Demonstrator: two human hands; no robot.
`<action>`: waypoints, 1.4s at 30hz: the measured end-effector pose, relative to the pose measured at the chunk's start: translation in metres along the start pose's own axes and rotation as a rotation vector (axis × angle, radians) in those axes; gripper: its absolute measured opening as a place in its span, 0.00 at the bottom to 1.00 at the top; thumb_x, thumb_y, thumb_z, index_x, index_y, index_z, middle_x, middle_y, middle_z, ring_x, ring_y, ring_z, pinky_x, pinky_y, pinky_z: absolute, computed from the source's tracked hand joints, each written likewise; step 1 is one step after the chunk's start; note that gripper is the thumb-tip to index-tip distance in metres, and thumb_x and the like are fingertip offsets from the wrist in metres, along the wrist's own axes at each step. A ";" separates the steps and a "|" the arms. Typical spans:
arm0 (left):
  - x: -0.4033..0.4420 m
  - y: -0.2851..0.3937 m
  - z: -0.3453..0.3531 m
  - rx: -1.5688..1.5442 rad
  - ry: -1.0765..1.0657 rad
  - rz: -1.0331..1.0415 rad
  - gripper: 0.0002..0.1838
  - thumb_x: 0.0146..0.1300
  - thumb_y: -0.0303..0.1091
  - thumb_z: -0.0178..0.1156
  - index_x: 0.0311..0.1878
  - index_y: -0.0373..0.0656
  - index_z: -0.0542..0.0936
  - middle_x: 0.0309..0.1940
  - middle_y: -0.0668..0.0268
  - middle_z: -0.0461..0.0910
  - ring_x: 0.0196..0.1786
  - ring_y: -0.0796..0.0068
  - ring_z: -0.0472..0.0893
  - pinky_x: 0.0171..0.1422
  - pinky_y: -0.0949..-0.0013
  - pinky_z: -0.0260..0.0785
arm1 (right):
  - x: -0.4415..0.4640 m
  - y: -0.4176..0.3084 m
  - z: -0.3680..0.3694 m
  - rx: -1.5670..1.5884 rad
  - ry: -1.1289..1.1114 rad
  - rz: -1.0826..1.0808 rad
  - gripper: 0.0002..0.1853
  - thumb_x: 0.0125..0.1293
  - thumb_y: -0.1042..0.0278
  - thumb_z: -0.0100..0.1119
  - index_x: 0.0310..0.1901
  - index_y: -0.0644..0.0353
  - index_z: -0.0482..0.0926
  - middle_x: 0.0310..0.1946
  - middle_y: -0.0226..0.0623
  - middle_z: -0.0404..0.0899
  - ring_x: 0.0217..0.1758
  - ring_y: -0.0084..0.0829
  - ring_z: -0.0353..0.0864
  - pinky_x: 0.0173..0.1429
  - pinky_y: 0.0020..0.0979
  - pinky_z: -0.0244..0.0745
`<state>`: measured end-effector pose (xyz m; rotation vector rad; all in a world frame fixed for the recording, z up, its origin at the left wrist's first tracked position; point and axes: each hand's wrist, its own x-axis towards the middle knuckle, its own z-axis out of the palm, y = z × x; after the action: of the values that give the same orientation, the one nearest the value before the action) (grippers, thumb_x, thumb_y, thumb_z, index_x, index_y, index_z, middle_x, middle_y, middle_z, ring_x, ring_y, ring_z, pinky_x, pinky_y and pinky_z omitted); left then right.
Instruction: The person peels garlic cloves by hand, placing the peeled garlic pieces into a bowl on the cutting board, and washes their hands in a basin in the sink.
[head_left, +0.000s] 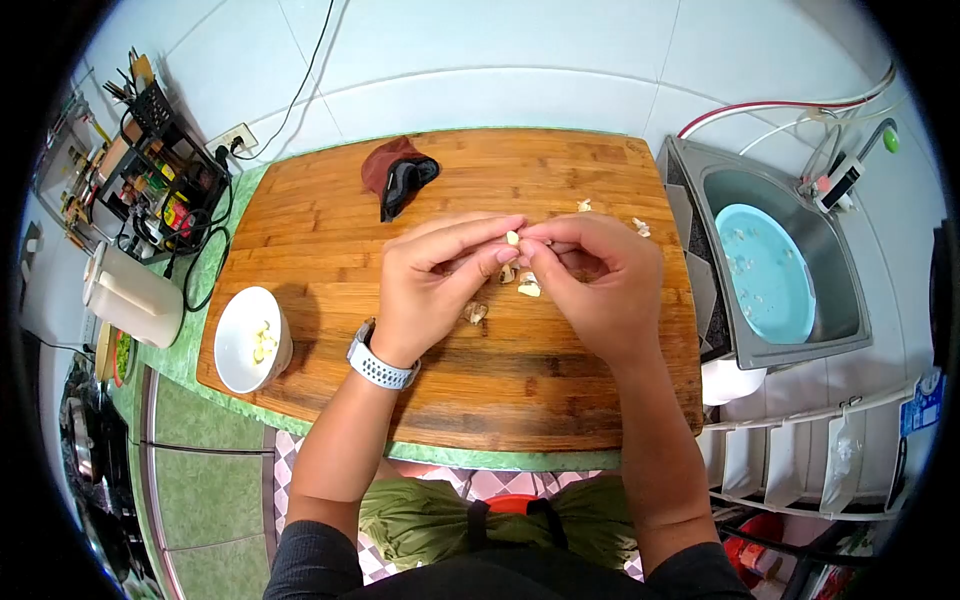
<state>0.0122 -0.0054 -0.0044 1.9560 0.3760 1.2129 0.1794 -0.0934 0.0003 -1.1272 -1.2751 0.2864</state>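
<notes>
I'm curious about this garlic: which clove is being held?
The pale garlic clove between the left hand and right hand; the others lie on the wooden board or in the white bowl.

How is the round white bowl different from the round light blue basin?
The round white bowl stands on the brown wooden board, while the round light blue basin sits in the grey metal sink. The bowl is white and smaller; the basin is blue and wider. The bowl holds a cluster of pale yellow pieces, but the basin has small whitish bits scattered about. Both are open-topped.
</notes>
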 end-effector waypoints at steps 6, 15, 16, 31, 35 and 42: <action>0.000 0.003 -0.001 0.107 -0.028 0.049 0.14 0.67 0.19 0.68 0.55 0.34 0.88 0.50 0.55 0.89 0.49 0.70 0.88 0.53 0.71 0.82 | 0.001 0.000 0.001 -0.202 0.026 -0.190 0.06 0.57 0.79 0.73 0.36 0.62 0.86 0.31 0.36 0.86 0.31 0.27 0.88 0.35 0.25 0.82; -0.003 0.005 0.004 0.019 -0.023 -0.053 0.13 0.70 0.22 0.67 0.56 0.35 0.87 0.51 0.57 0.89 0.49 0.74 0.88 0.52 0.73 0.82 | 0.001 0.000 0.001 -0.239 0.061 -0.229 0.07 0.57 0.80 0.72 0.36 0.62 0.84 0.31 0.36 0.86 0.31 0.28 0.89 0.36 0.26 0.85; -0.004 0.004 0.004 -0.018 -0.017 -0.106 0.13 0.71 0.24 0.66 0.57 0.36 0.87 0.50 0.58 0.90 0.47 0.78 0.87 0.50 0.74 0.81 | 0.000 -0.001 0.002 -0.183 0.065 -0.182 0.07 0.57 0.81 0.72 0.37 0.63 0.85 0.31 0.36 0.86 0.32 0.26 0.89 0.37 0.26 0.86; 0.000 0.003 -0.004 -0.618 -0.040 -0.311 0.18 0.79 0.37 0.60 0.65 0.37 0.77 0.66 0.47 0.80 0.62 0.59 0.85 0.63 0.64 0.83 | 0.003 -0.008 -0.005 0.316 0.135 0.204 0.04 0.67 0.80 0.69 0.42 0.67 0.85 0.35 0.34 0.88 0.37 0.20 0.88 0.43 0.22 0.85; -0.003 0.001 -0.008 -0.539 0.044 -0.298 0.17 0.78 0.34 0.60 0.62 0.34 0.79 0.62 0.49 0.82 0.63 0.62 0.84 0.63 0.63 0.83 | 0.009 -0.008 -0.017 0.375 0.183 0.231 0.05 0.69 0.78 0.68 0.44 0.68 0.84 0.38 0.36 0.88 0.36 0.21 0.88 0.43 0.22 0.84; 0.007 0.012 -0.088 -0.218 0.324 -0.090 0.17 0.80 0.33 0.58 0.67 0.42 0.79 0.65 0.59 0.82 0.65 0.69 0.82 0.61 0.68 0.80 | 0.041 -0.007 -0.139 -0.262 0.300 0.210 0.07 0.69 0.70 0.68 0.42 0.66 0.89 0.29 0.32 0.88 0.35 0.20 0.87 0.39 0.24 0.80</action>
<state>-0.0615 0.0320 0.0298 1.5444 0.4696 1.4496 0.3091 -0.1371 0.0482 -1.4726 -0.9471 0.1000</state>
